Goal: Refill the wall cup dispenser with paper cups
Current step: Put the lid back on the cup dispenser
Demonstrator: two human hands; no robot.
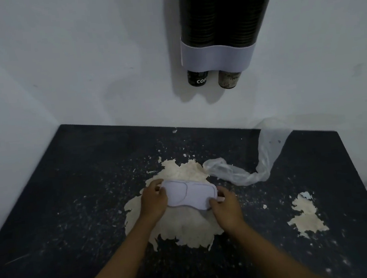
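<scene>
A dark double-tube cup dispenser (224, 16) with a white base band hangs on the wall, packed with stacked cups. A black paper cup (197, 78) and a pale printed cup (229, 79) poke out of its bottom. Over the middle of the dark table (70, 196), both hands hold a white oval dispenser lid (190, 193) by its ends. My left hand (153, 198) grips the left end. My right hand (226, 209) grips the right end.
A crumpled clear plastic sleeve (255, 165) lies on the table behind the lid, reaching up to the wall. The table's dark coating has peeled in pale patches (306, 214). White walls close off the far side and the left.
</scene>
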